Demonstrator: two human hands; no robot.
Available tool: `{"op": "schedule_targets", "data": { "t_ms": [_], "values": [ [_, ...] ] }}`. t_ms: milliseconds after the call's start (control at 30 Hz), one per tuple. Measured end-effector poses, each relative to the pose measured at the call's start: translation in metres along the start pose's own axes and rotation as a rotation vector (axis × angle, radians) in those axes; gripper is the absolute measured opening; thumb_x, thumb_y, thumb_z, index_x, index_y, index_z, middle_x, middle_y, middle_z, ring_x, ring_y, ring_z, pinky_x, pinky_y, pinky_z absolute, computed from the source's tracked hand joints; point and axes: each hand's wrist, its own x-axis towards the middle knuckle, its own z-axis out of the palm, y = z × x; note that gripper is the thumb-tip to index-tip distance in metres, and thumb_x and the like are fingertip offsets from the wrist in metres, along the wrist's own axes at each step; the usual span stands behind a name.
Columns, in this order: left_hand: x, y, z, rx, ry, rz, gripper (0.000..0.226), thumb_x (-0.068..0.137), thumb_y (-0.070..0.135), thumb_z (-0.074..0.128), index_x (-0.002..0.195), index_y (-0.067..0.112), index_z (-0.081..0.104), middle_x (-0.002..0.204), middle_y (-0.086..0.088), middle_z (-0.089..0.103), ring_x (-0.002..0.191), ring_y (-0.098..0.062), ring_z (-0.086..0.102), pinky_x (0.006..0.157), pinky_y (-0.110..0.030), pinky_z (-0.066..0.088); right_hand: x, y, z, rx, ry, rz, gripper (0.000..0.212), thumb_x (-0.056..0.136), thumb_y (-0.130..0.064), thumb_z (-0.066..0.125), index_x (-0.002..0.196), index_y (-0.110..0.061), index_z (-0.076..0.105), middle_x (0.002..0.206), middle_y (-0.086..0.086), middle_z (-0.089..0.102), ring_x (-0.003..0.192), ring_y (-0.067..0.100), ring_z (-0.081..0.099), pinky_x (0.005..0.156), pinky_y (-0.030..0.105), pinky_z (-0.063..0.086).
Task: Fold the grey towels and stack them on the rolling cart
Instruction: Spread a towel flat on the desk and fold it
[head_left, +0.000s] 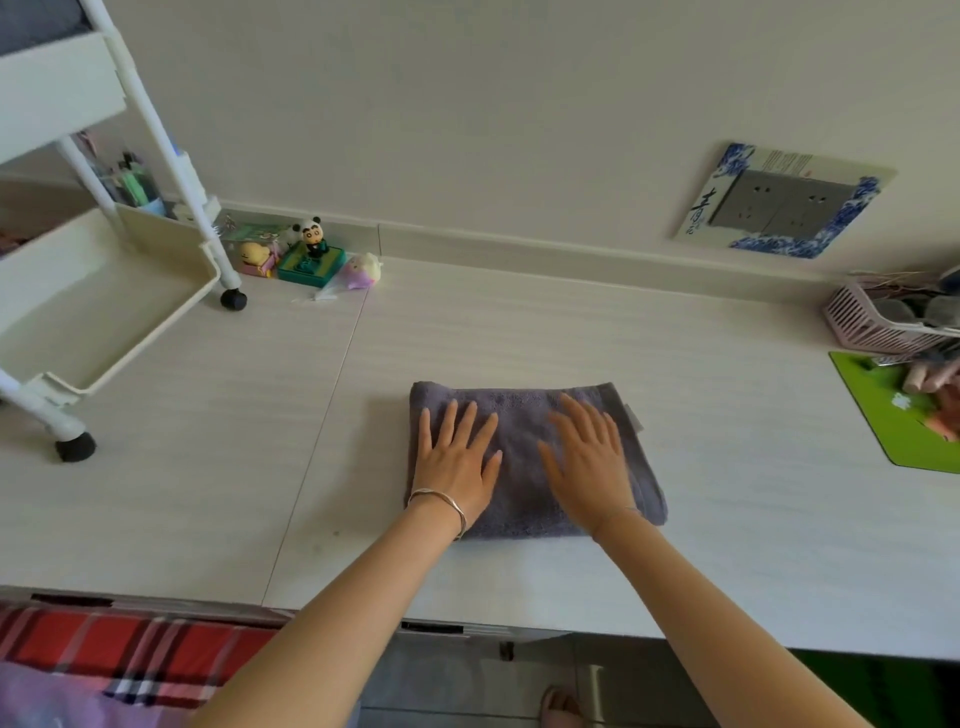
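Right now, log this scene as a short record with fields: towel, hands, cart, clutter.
towel: grey towel, folded, lying flat on the white table
hands: left hand and right hand press flat on it side by side, fingers straight
cart: white rolling cart stands at far left, apart from the towel
clutter: figurines by the wall; pink basket and green mat at right
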Motion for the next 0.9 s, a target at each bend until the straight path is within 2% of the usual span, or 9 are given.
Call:
{"op": "schedule_targets", "data": {
  "t_ms": [100, 200, 333, 467, 567, 667, 733, 800, 900],
  "values": [
    [0.006, 0.002, 0.015, -0.017, 0.023, 0.020, 0.061, 0.091, 0.051, -0.002, 0.149, 0.034, 0.006, 0.159, 0.003, 0.003, 0.146, -0.026, -0.003, 0.115, -0.052, -0.010, 0.008, -0.013, 0.012, 0.071, -0.170, -0.008, 0.074, 0.082, -0.059, -0.002, 0.149, -0.034, 0.017, 0.159, -0.004, 0.007, 0.147, 0.019, -0.002, 0.118, 0.039, -0.008],
    [0.009, -0.002, 0.023, -0.073, 0.068, 0.010, 0.063, 0.088, 0.053, 0.007, 0.146, 0.034, 0.024, 0.156, 0.002, 0.022, 0.144, -0.031, 0.016, 0.115, -0.050, -0.005, 0.003, 0.003, 0.025, 0.039, -0.232, 0.055, 0.073, 0.080, -0.064, -0.006, 0.148, -0.040, 0.003, 0.159, -0.010, -0.003, 0.146, 0.014, -0.009, 0.118, 0.039, -0.011],
    [0.014, -0.004, 0.026, -0.096, 0.095, -0.106, 0.065, 0.086, 0.058, 0.023, 0.142, 0.028, 0.038, 0.150, -0.009, 0.035, 0.138, -0.035, 0.032, 0.112, -0.047, 0.005, -0.005, 0.033, 0.024, 0.016, -0.180, 0.142, 0.074, 0.081, -0.067, -0.002, 0.149, -0.039, 0.004, 0.158, -0.014, -0.002, 0.146, 0.011, -0.007, 0.118, 0.035, -0.008],
    [0.019, -0.005, 0.022, -0.131, 0.077, -0.236, 0.088, 0.072, 0.070, 0.002, 0.149, 0.029, 0.018, 0.158, -0.008, 0.008, 0.146, -0.027, 0.001, 0.112, -0.044, -0.010, -0.015, 0.072, 0.019, 0.086, -0.238, 0.352, 0.064, 0.093, -0.061, 0.014, 0.149, -0.035, 0.001, 0.158, -0.011, -0.003, 0.146, 0.012, -0.006, 0.119, 0.036, -0.004],
    [0.019, -0.009, 0.016, -0.179, 0.057, -0.246, 0.098, 0.063, 0.072, -0.006, 0.150, 0.028, 0.007, 0.159, -0.002, -0.003, 0.145, -0.025, -0.011, 0.115, -0.045, -0.005, -0.022, 0.087, 0.008, 0.057, -0.318, 0.361, 0.065, 0.096, -0.054, 0.018, 0.150, -0.025, -0.003, 0.159, -0.006, -0.008, 0.146, 0.014, -0.009, 0.119, 0.036, -0.004],
    [0.005, -0.016, 0.006, -0.369, 0.157, -0.253, 0.096, 0.071, 0.075, 0.012, 0.150, 0.021, 0.010, 0.159, -0.005, 0.005, 0.146, -0.026, 0.003, 0.116, -0.041, 0.009, -0.024, 0.089, -0.011, 0.203, -0.220, 0.369, 0.072, 0.095, -0.054, 0.032, 0.152, -0.020, 0.003, 0.159, 0.002, 0.010, 0.145, 0.022, 0.014, 0.119, 0.039, 0.012],
    [-0.009, -0.021, -0.002, -0.517, 0.193, -0.366, 0.090, 0.082, 0.067, 0.041, 0.150, 0.014, 0.014, 0.155, -0.011, 0.018, 0.141, -0.030, 0.021, 0.113, -0.040, 0.022, -0.021, 0.093, -0.021, 0.470, -0.228, 0.559, 0.079, 0.090, -0.057, 0.044, 0.150, -0.014, 0.015, 0.150, 0.009, 0.033, 0.135, 0.029, 0.036, 0.110, 0.042, 0.030],
    [-0.019, -0.027, -0.003, -0.597, 0.081, -0.537, 0.086, 0.083, 0.059, 0.053, 0.145, 0.010, 0.021, 0.146, -0.015, 0.031, 0.131, -0.033, 0.037, 0.105, -0.043, 0.036, -0.014, 0.098, -0.021, 0.679, -0.303, 0.749, 0.085, 0.081, -0.069, 0.048, 0.138, -0.006, 0.037, 0.129, 0.012, 0.052, 0.119, 0.031, 0.050, 0.102, 0.043, 0.040],
    [-0.030, -0.031, -0.011, -0.600, -0.074, -0.601, 0.074, 0.081, 0.063, 0.052, 0.129, 0.009, 0.039, 0.125, -0.012, 0.051, 0.108, -0.032, 0.055, 0.089, -0.043, 0.048, -0.008, 0.098, -0.019, 0.634, -0.450, 0.772, 0.085, 0.075, -0.075, 0.047, 0.117, 0.000, 0.051, 0.107, 0.012, 0.058, 0.097, 0.027, 0.052, 0.085, 0.040, 0.047]
  ]
}}
